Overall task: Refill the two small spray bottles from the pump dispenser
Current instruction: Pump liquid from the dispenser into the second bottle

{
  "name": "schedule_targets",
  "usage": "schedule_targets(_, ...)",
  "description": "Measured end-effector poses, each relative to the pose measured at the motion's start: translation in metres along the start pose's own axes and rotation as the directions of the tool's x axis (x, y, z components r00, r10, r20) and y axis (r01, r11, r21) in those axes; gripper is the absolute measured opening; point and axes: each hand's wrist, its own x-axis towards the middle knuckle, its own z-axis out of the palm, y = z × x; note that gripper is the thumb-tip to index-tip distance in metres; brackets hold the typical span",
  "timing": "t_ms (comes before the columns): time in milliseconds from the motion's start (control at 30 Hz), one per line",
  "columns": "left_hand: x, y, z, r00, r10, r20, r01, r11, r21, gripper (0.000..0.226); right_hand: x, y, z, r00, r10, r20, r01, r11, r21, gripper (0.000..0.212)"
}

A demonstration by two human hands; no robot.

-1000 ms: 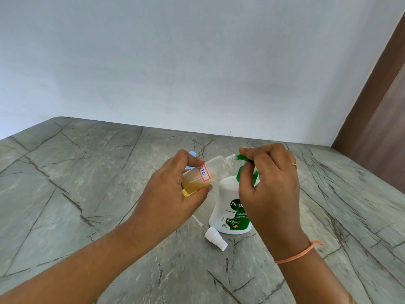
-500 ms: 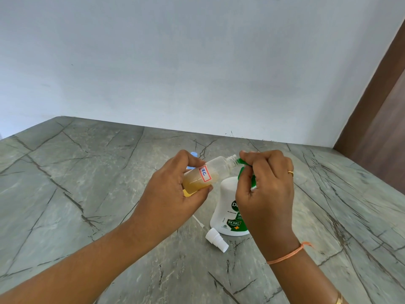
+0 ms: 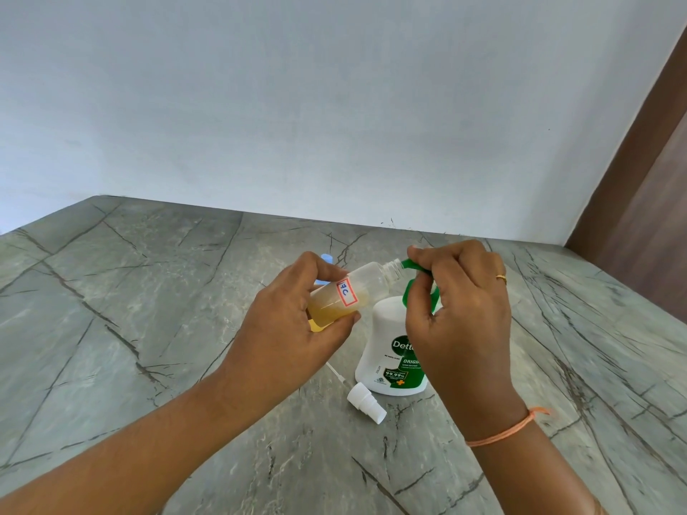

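A: Where was the bottle [image 3: 366, 286]?
B: Mid-frame, tilted; the left hand [image 3: 293, 325] gripped it, mouth at the dispenser's [image 3: 383, 340] green spout [image 3: 412, 265]; the cap [image 3: 366, 402] lay lower centre.
A: And the right hand [image 3: 463, 321]?
B: Curled round the dispenser's head; the step wanted a slow press, mouth snug under the spout, lest soap dribble.

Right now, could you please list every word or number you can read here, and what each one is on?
"1C": sticker on the small bottle.
"Dett": dispenser, rest hidden behind the right hand.
"ORIGI": dispenser, likewise cut off.
"99.99%": dispenser, green badge.
Other print on the dispenser: too small to read.
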Motion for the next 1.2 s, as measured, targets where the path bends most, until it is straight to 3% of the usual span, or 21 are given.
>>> schedule_targets(600,-0.002,0.001,0.001,1.0,0.018,-0.012,-0.018,0.997,-0.073,0.032,0.002,0.0,-0.003,0.998,0.061,0.023,-0.061,0.998,0.02,0.021)
schedule_targets(867,-0.001,0.0,0.0,1.0,0.008,-0.008,-0.009,0.999,-0.052,0.036,-0.008,-0.003,0.006,0.997,-0.023,-0.076,0.021,0.999,-0.026,0.021)
schedule_targets(1200,0.0,-0.001,-0.001,1.0,0.004,-0.01,-0.005,0.999,-0.046,0.037,-0.007,0.001,0.006,0.999,0.001,-0.037,-0.002,1.0,-0.03,0.022)
